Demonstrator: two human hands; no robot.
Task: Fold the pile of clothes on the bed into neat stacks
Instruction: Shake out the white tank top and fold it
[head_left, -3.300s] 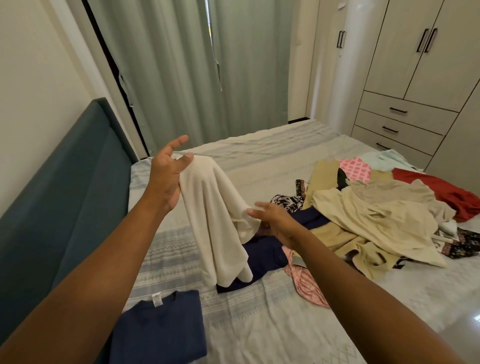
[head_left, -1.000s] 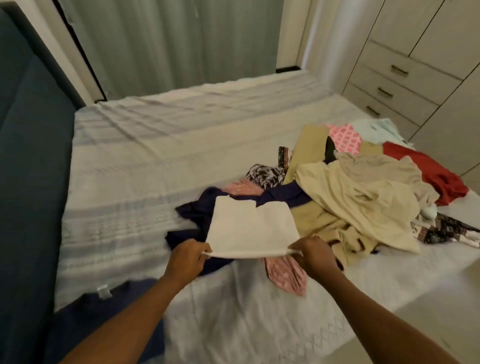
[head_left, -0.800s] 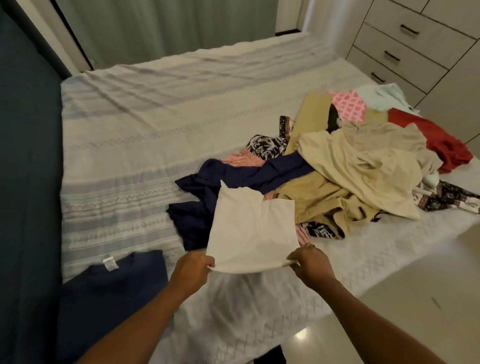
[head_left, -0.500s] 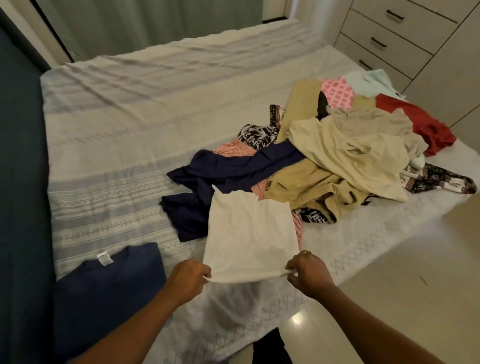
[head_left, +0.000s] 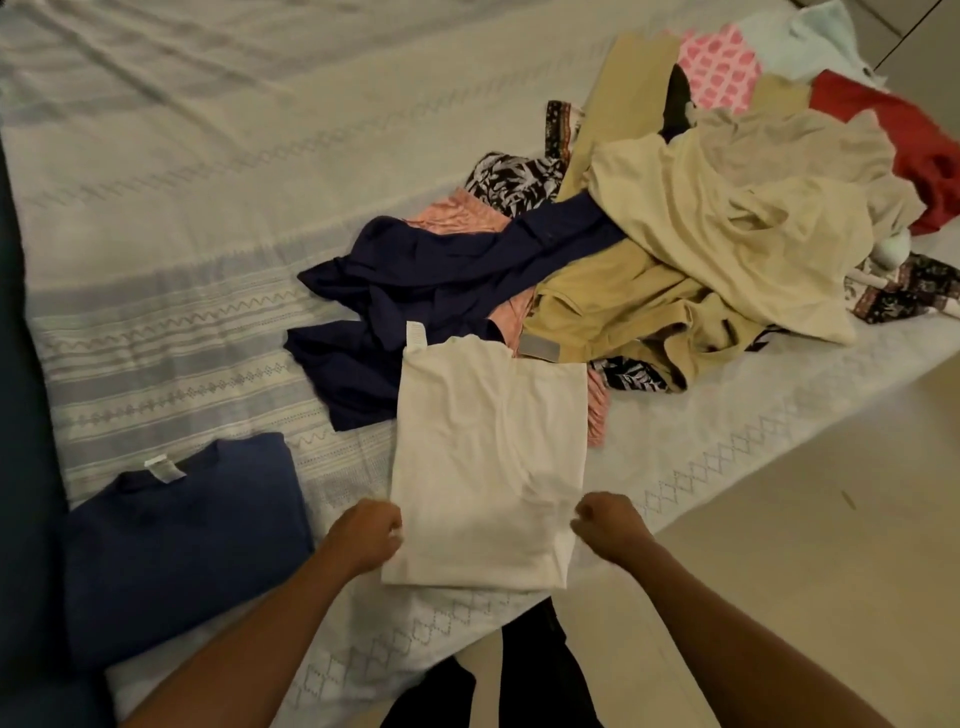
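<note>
Pinches a folded cream garment by its two side edges, close to the near end: left hand curled tight at the left edge, right hand curled tight at the right edge, knuckles up, fingertips hidden. Has it lying flat on the bedspread at the near edge of the bed, near end just short of that edge, far end overlapping a crumpled navy garment. Small white label at the far left corner of the cream piece.

To the left, apart from it and toward the near left corner: a folded navy T-shirt, neckline away, white tag showing.

Behind and to the right, along the right edge of the bed: the unfolded pile, beige and tan pieces on top, a leaf-print cloth and a salmon-pink cloth at its left side, a red garment and a pink patterned cloth at the far right.

Pale tiled floor beyond the right edge.
</note>
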